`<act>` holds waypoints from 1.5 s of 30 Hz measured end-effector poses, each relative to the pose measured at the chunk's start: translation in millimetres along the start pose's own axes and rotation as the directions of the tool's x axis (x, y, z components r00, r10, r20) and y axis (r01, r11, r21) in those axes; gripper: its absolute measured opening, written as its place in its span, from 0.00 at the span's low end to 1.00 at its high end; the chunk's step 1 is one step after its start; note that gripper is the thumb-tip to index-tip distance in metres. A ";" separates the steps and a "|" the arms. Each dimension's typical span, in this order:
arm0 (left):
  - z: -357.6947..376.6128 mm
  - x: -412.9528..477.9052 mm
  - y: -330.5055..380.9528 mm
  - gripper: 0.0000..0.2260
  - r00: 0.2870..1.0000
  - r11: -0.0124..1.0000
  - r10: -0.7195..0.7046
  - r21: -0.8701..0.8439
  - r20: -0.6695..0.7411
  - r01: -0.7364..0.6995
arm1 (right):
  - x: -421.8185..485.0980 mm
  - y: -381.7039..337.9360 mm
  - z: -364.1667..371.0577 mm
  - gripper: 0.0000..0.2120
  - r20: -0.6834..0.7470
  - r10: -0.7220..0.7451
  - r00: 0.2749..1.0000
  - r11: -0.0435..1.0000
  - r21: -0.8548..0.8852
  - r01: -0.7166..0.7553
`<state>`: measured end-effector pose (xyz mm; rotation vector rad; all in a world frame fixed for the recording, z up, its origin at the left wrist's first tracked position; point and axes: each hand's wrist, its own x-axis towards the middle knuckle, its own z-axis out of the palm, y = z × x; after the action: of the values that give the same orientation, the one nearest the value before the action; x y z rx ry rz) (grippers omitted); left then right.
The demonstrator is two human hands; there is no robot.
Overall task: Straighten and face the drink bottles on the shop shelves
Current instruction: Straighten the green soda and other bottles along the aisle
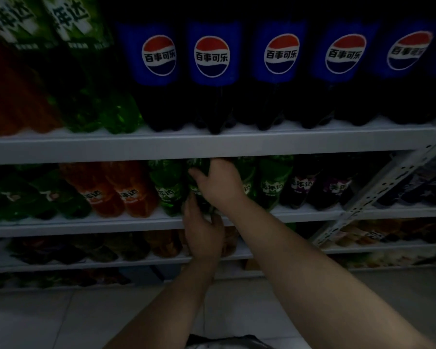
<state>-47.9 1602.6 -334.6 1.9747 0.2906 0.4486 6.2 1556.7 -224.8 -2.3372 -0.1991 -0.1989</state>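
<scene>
Fingers (188, 209) of the left hand (203, 234) curl round the base of a green bottle (200, 196) on the middle shelf (86, 224). The right hand (218, 183) wraps its upper part, probably to turn the label forward. Orange bottles (116, 190) and green neighbours (272, 185) crowd both sides, under a low upper shelf (212, 144).

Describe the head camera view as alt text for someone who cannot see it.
A person's right hand grips a green bottle near its top and the left hand holds its base, on the middle shelf of a dim shop. Orange bottles stand further left, purple ones further right, and blue-labelled cola bottles line the shelf above.
</scene>
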 end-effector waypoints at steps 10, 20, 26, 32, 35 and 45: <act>-11.2 10.8 0.8 0.47 0.969 0.954 -0.147 0.287 0.199 0.086 | 2.5 -4.5 -6.8 0.18 -0.046 0.016 0.999 0.996 -0.085 -0.020; 4.1 10.5 -17.3 0.44 0.842 0.840 -0.537 0.128 0.045 0.528 | 4.4 -7.3 3.6 0.28 -0.218 0.119 0.969 0.962 -0.214 -0.166; -4.0 10.6 -32.0 0.38 0.908 0.907 -0.406 0.164 0.102 0.387 | -0.3 -4.8 0.1 0.28 -0.147 0.116 0.982 0.972 -0.186 -0.143; -8.9 14.8 -38.2 0.35 0.928 0.932 -0.356 0.114 0.112 0.344 | -1.1 2.9 -8.7 0.21 -0.060 0.063 0.996 0.996 -0.061 -0.067; -6.3 15.0 -39.7 0.34 0.929 0.934 -0.357 0.033 0.100 0.356 | 0.1 2.9 -9.0 0.22 -0.047 0.079 0.996 0.997 -0.023 -0.080; 9.8 21.0 -37.6 0.28 0.909 0.907 -0.417 0.072 0.013 0.415 | -6.4 3.3 -5.8 0.20 -0.032 -0.020 0.999 1.000 -0.014 0.019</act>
<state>-24.9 1619.0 -368.6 1.9140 0.7017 0.1348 0.1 1549.7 -224.3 -2.3445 -0.2051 -0.2481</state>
